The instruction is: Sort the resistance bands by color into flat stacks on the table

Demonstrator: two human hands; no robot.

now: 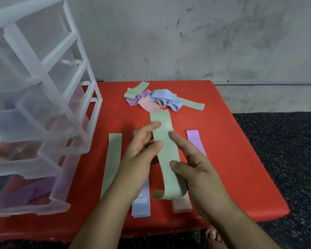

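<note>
Head view: red table [232,159], grey wall [187,42]

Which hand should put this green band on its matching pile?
Left. The left hand and right hand both hold the green band, but the left hand is nearer the flat green strip; the right hand is by the purple strip.

Left hand [142,150]: bare, nails short
Right hand [192,164]: bare
Forearms [104,212]: unsleeved down to the lower frame edge
Foot [213,235]: toes showing, footwear indistinct
</note>
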